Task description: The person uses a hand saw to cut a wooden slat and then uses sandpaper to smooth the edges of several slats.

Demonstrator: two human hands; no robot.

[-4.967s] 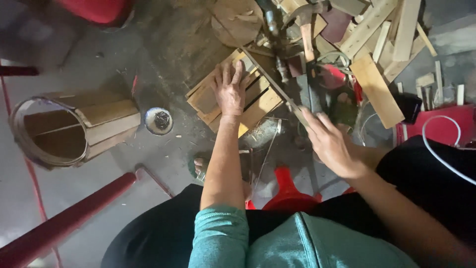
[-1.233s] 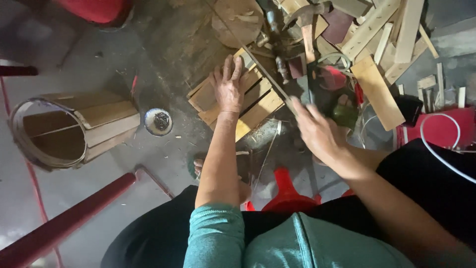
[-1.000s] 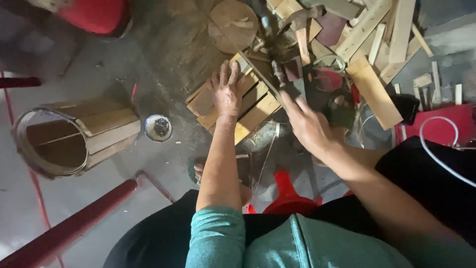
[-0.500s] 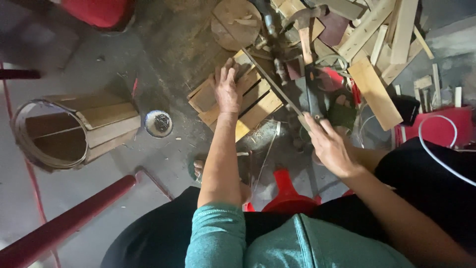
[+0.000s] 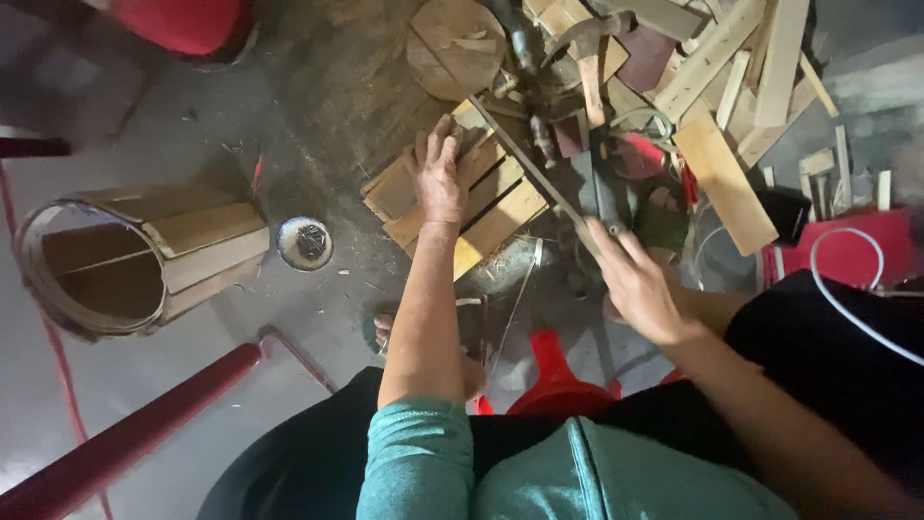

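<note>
Two hands: left hand [image 5: 439, 178] flat on wood slats [image 5: 500, 207], right hand [image 5: 637, 281] prob. gripping saw [image 5: 539, 169].

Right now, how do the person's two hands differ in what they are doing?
The left hand lies flat, fingers spread, on the stack of wooden slats; the right hand is curled in a grip around a long dark tool. The left reaches farther forward than the right. Both are bare.

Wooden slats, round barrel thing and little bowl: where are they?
Wooden slats [image 5: 500, 217], head view, a bare slat.
Barrel [image 5: 197, 231], head view, its side staves.
Small bowl [image 5: 305, 243], head view, its middle.
</note>
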